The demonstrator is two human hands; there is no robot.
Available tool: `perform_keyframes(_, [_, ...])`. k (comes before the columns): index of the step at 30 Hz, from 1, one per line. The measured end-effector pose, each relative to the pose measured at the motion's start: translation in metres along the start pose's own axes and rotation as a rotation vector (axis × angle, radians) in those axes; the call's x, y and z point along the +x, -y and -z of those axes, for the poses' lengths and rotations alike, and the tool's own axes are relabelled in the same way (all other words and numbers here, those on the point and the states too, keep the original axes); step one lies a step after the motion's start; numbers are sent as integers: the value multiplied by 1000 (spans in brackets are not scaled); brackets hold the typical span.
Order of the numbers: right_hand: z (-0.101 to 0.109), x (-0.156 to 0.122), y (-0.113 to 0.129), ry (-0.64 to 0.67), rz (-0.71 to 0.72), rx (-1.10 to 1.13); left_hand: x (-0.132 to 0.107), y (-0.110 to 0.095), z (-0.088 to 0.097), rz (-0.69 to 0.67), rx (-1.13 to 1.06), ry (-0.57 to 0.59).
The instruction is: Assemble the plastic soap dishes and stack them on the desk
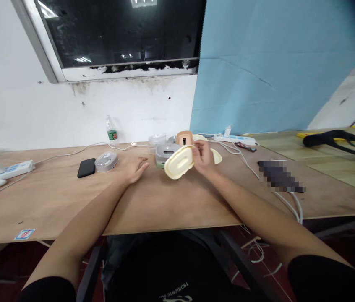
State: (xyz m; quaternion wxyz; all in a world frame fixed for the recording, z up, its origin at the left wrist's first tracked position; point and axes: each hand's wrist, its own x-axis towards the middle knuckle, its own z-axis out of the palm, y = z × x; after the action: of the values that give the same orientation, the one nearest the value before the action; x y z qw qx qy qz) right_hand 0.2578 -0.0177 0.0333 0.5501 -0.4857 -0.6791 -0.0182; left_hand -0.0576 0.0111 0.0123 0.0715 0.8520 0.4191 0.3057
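My right hand (204, 157) grips the edge of a cream-coloured oval plastic lid (179, 165) with a raised middle, holding it tilted above the table. Just behind it stand a grey rounded container (164, 153) with a slot on top and a tan-orange one (184, 137), both partly hidden by the lid. More cream plastic (217, 157) shows behind my right wrist. My left hand (136, 170) lies on the wooden table with its fingers stretched out, a little left of the grey container and apart from it. It holds nothing.
Left of my left hand lie a grey oval case (106, 162) and a black phone-like slab (86, 167). A plastic bottle (111, 132) stands by the wall. Power strips (10, 173) and white cables run along the table (171, 205). A blurred-out dark object (281, 176) lies right.
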Motion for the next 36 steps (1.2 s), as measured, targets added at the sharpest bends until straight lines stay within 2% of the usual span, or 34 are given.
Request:
perform_keyframes(3, [-14, -17, 28, 233, 245, 10, 0, 4, -3, 19, -25, 4])
perform_keyframes(6, [-25, -25, 40, 584, 438, 29, 0, 5, -5, 54, -40, 46])
perform_keyframes(8, [-31, -25, 40, 815, 509, 68, -1, 4, -4, 51, -22, 118])
perform_keyframes(10, [-34, -23, 36, 925, 528, 97, -1, 0, -3, 32, 8, 222])
perform_keyframes(11, [-35, -22, 33, 921, 524, 96, -1, -2, -2, 21, 15, 272])
perform_keyframes(13, [-33, -19, 27, 818, 505, 62, -1, -6, -1, -2, 7, 339])
perform_keyframes(18, [-26, -10, 9, 348, 360, -66, 0, -13, 0, -20, -34, 333])
perform_keyframes(21, [-25, -4, -7, 171, 255, -139, 0, -10, 0, -18, -28, 343])
perform_keyframes(23, [-26, -2, -19, 170, 208, -176, 0, -8, -2, -23, -10, 334])
perform_keyframes(27, [-30, 0, -37, 313, 156, -162, 0, -9, -6, -66, 58, 300])
perform_keyframes(29, [-32, 0, -40, 343, 143, -119, 0, -11, -7, -93, 87, 283])
perform_keyframes(32, [-32, 1, -36, 272, 143, -72, 0, -13, -8, -104, 84, 262])
perform_keyframes(36, [-25, 0, -18, 177, 138, -38, -2, -13, -6, -14, -5, 62])
